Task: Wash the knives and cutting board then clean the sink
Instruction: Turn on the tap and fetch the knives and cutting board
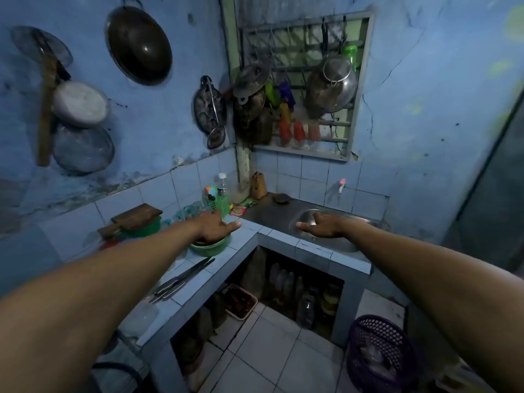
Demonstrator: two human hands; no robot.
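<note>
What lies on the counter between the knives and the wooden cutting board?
In the head view, a green bowl sits between the knives and the cutting board, under the left hand.

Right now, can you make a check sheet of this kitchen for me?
Surface: tiled counter wraps the corner; steel sink on the right.
Job's things: knives lie on the counter; cutting board rests on a green basin.
Clutter: green bowl, water bottle, knife block.
Hands: left hand and right hand both open, holding nothing.
Cables: nothing seen.
Surroundings: wok on blue wall, purple basket on floor.
</note>
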